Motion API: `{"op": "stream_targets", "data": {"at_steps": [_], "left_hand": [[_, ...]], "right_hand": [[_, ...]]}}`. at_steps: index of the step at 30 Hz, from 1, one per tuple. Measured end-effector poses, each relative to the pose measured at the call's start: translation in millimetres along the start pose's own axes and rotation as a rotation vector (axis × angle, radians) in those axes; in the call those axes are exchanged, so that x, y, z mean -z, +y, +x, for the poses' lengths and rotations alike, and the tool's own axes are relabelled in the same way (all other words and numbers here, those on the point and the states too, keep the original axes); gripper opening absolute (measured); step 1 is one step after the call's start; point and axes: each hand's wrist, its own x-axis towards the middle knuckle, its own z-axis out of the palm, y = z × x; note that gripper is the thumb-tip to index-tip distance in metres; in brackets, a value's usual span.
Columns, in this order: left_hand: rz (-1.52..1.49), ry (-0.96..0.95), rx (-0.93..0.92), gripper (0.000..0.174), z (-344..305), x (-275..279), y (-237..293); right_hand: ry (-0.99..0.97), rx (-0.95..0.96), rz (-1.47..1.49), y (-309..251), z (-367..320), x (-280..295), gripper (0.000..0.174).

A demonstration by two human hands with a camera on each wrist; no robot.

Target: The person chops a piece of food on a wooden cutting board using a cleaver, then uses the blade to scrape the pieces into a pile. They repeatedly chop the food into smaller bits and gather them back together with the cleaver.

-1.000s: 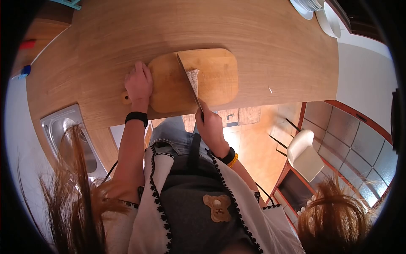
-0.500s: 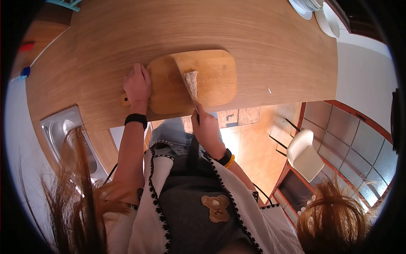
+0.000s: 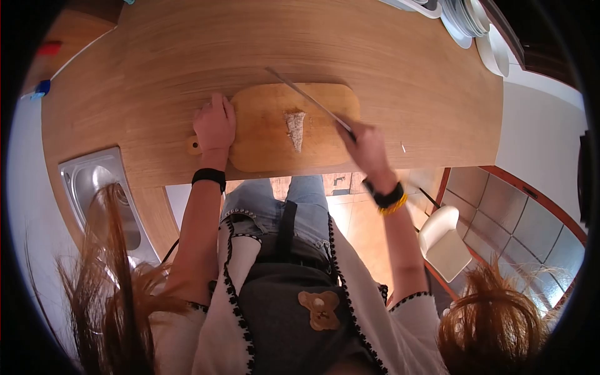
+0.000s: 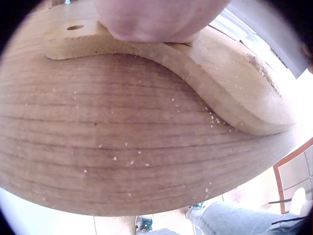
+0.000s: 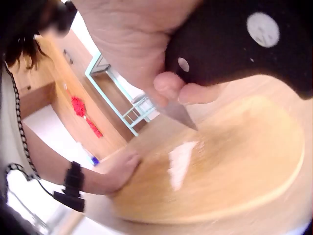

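My left hand (image 3: 214, 125) grips the wooden cutting board (image 3: 256, 147) where its handle joins; in the left wrist view the palm (image 4: 161, 19) lies on that part. The fingertips are hidden. On the board sits a pale, brown-speckled wedge (image 3: 296, 130), narrow end toward me, with crumbs around it. My right hand (image 3: 369, 150) holds a knife (image 3: 309, 99) by its dark handle, right of the wedge, the blade slanting up and left over the board. In the right wrist view the blade tip (image 5: 183, 117) points toward the board, apart from the wedge (image 5: 180, 164).
A sink (image 3: 103, 187) is set in at the left. White plates (image 3: 462, 22) and a bowl (image 3: 492, 53) stand at the far right. A small white bit (image 3: 403, 147) lies right of the board. Crumbs dot the wooden counter (image 4: 107, 127); a white chair (image 3: 445, 240) stands beyond.
The right hand has moved right with the knife, whose blade has come away from the wedge's left side and tilted further over. My left hand stays on the board; the whole view has shifted slightly.
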Motion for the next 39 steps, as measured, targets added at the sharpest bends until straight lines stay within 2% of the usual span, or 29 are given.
{"op": "stream_targets", "data": {"at_steps": [1, 2, 4, 5, 8, 9, 10, 12, 15, 18, 23, 25, 26, 28, 29, 30, 32, 33, 36, 38, 39], "left_hand": [[-0.035, 0.008, -0.014, 0.013, 0.7, 0.3, -0.8], [-0.035, 0.013, -0.011, 0.013, 1.3, 0.2, -0.6], [0.02, 0.016, -0.004, 0.013, 1.9, -0.3, 0.6], [0.019, 0.019, -0.003, 0.013, 2.4, -0.1, 0.5], [-0.015, 0.005, 0.002, 0.013, 1.8, -0.3, -2.2], [-0.024, 0.017, -0.006, 0.012, 1.6, -0.9, -2.0], [-0.035, 0.028, -0.015, 0.012, 1.6, -1.6, -1.6], [-0.016, 0.011, -0.003, 0.012, 1.0, -2.4, -1.0], [-0.017, 0.011, 0.001, 0.011, 0.7, -3.2, -0.6], [-0.042, 0.035, -0.01, 0.011, 0.4, -3.1, -2.9], [-0.065, 0.044, -0.019, 0.011, -0.4, -3.5, -5.9], [-0.054, 0.01, -0.01, 0.012, 0.2, -3.0, -5.8], [-0.055, 0.011, -0.012, 0.012, 0.6, -2.9, -5.1], [-0.027, 0.019, -0.003, 0.012, -1.5, -4.6, -4.5], [-0.029, 0.01, -0.004, 0.012, -2.5, -3.4, -2.3], [0.0, 0.012, -0.004, 0.013, -2.6, -4.1, -2.2], [0.029, -0.002, -0.007, 0.014, -4.4, -3.2, -2.0], [0.039, 0.004, -0.007, 0.014, -2.5, -1.9, -1.3], [0.022, 0.02, -0.028, 0.014, -2.9, -2.7, -2.4], [-0.008, 0.062, -0.063, 0.015, -2.2, -1.6, -3.8], [-0.001, 0.052, -0.046, 0.015, -1.3, -1.2, -2.8]], "right_hand": [[0.018, 0.133, 0.036, 13.1, 16.8, 1.7, 0.02], [0.019, 0.138, 0.034, 21.6, 29.8, 4.8, 0.02], [-0.182, 0.259, -0.221, 34.5, 52.3, 9.9, 0.02], [-0.188, 0.304, -0.244, 38.2, 62.6, 9.8, 0.024], [-0.254, 0.317, -0.375, 43.3, 85.7, 3.5, 0.021], [-0.326, 0.241, -0.365, 46.5, 91.0, 2.4, 0.023], [-0.328, 0.241, -0.365, 50.0, 92.3, 0.9, 0.023], [-0.247, 0.41, -0.498, 56.6, 90.5, -1.6, 0.024], [-0.284, 0.491, -0.498, 58.6, 73.4, 4.3, 0.024], [-0.348, 0.441, -0.501, 55.8, 54.5, 6.4, 0.028], [-0.292, 0.452, -0.437, 50.8, 41.2, 7.8, 0.03], [-0.243, 0.321, -0.326, 47.9, 36.3, 8.9, 0.026], [-0.241, 0.32, -0.327, 42.4, 30.7, 9.0, 0.026], [0.007, -0.001, 0.028, 23.5, 7.7, 6.2, 0.022], [-0.009, -0.181, 0.095, 15.5, -7.3, 7.1, 0.02], [0.009, -0.252, 0.176, 12.0, -23.6, 0.9, 0.017], [0.007, -0.603, 0.547, -3.4, -54.9, -11.5, 0.017], [0.047, -0.683, 0.653, -12.3, -64.3, -16.9, 0.018], [0.123, -0.824, 0.567, -34.2, -80.2, -31.7, 0.019], [0.172, -0.805, 0.564, -35.1, -85.6, -47.5, 0.019], [0.183, -0.746, 0.388, -32.1, -87.9, -58.0, 0.017]]}}
